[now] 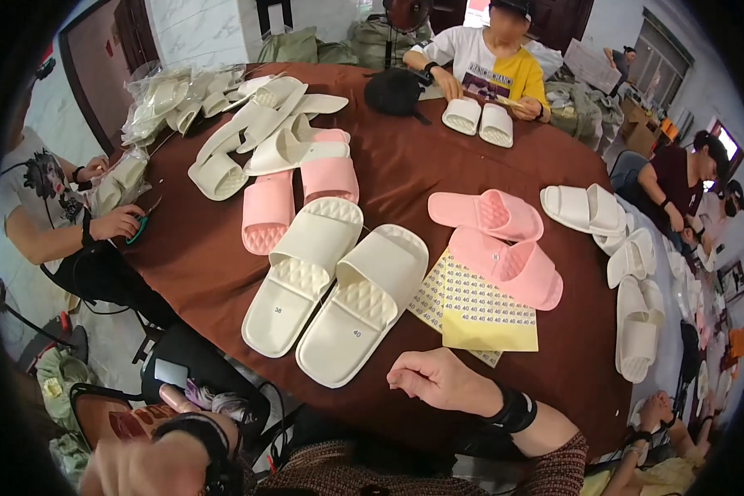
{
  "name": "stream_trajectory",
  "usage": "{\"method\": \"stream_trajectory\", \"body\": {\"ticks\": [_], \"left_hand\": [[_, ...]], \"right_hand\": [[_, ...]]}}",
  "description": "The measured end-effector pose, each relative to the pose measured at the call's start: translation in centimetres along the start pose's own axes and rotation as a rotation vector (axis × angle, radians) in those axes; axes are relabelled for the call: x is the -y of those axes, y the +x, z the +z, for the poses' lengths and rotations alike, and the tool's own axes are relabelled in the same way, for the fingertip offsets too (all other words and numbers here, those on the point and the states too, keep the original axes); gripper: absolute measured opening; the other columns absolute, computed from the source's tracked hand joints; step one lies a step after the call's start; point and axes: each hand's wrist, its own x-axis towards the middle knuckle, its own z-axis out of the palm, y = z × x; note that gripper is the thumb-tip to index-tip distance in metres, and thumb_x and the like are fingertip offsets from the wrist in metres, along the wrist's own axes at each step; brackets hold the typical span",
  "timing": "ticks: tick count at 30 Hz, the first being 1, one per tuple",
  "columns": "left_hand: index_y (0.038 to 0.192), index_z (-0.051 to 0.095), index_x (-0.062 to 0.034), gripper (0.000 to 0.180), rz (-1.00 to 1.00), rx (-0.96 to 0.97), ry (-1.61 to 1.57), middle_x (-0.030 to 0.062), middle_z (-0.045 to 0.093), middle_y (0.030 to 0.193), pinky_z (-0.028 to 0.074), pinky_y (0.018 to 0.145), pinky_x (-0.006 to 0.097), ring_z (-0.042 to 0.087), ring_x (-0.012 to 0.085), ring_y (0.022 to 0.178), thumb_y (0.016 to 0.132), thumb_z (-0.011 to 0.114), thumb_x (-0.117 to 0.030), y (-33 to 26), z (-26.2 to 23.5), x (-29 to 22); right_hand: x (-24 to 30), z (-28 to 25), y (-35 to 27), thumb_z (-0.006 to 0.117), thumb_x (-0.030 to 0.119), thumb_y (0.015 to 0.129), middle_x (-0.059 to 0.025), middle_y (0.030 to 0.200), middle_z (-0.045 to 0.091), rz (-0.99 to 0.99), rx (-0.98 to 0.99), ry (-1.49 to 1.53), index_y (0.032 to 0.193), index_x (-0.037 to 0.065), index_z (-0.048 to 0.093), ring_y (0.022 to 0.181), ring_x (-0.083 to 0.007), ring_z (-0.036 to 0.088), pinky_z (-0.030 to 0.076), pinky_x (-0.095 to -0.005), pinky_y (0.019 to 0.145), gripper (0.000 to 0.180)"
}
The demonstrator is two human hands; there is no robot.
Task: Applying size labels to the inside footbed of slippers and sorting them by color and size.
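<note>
Two large off-white slippers, a left one (pixel 283 310) and a right one (pixel 339 347), lie side by side before me on the brown cloth-covered table (pixel 388 165). Their toes point away, and each insole carries a small printed size mark. Close to the table's near edge, my right hand (pixel 438 379) is curled closed just right of these slippers; its fingertips and anything in them are hidden. Yellow sticker sheets (pixel 488 335) lie beyond it, partly under a pink slipper (pixel 517 269). Down at the lower left, off the table, my left hand (pixel 145 467) is blurred, its fingers unclear.
Another pink slipper (pixel 488 213) lies beyond the first. White slippers (pixel 636 322) line the right side; pink (pixel 269 215) and white ones are heaped at the far left. A person (pixel 504 62) opposite handles white slippers; another at left holds green-handled scissors (pixel 139 227). A black cap (pixel 393 91) sits far back.
</note>
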Motion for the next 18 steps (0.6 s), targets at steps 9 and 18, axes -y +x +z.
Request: {"method": "stream_trajectory", "body": {"ticks": [9,18], "left_hand": [[0.128,0.056,-0.0027,0.05,-1.492,-0.01,1.597,0.0218,0.048,0.139,0.038,0.104,0.045,0.047,0.0395,0.124,0.081,0.071,-0.014,-14.2,-4.5,-0.2],[0.125,0.055,0.0015,0.059,-1.387,-0.06,1.597,0.0215,0.053,0.132,0.036,0.103,0.046,0.049,0.0395,0.12,0.074,0.077,-0.017,-16.9,-2.7,2.2]], "right_hand": [[0.3,0.0,0.4,0.061,0.021,0.095,-0.0135,0.083,0.068,-0.103,0.075,-0.174,0.09,0.001,0.064,0.076,-0.0304,0.065,0.051,-0.0362,0.068,0.021],[0.0,0.3,0.6,0.063,0.017,0.092,-0.0143,0.095,0.064,0.089,-0.06,-0.132,0.109,0.0,0.059,0.078,-0.0221,0.066,0.053,-0.0333,0.073,0.024]]}}
